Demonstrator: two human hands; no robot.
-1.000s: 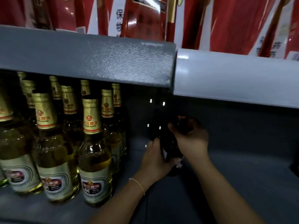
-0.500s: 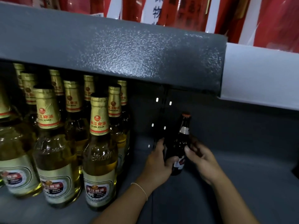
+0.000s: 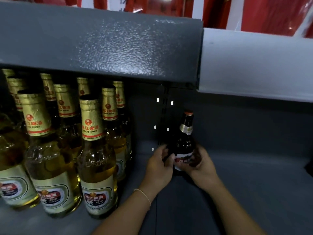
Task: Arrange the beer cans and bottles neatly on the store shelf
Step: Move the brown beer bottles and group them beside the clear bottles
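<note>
A dark brown beer bottle (image 3: 185,133) with a red cap, a gold neck band and a red-and-white label stands upright deep on the grey shelf (image 3: 245,175). My left hand (image 3: 158,165) grips its lower body from the left, and my right hand (image 3: 199,162) curls round it from the right. Both hands hide the bottle's base. To the left stand several clear bottles of golden Pearl River beer (image 3: 97,160) with gold foil necks, in rows running back into the shelf.
The dark grey lip of the upper shelf (image 3: 101,44) hangs low over the bottles, joined on the right by a pale grey one (image 3: 257,65). Red packages (image 3: 264,12) stand above. A slotted upright (image 3: 163,116) runs up the back panel. A dark object (image 3: 309,168) shows at the right edge.
My right hand has come down from the bottle's neck to its lower body, uncovering the cap and gold band. The left hand has kept its grip.
</note>
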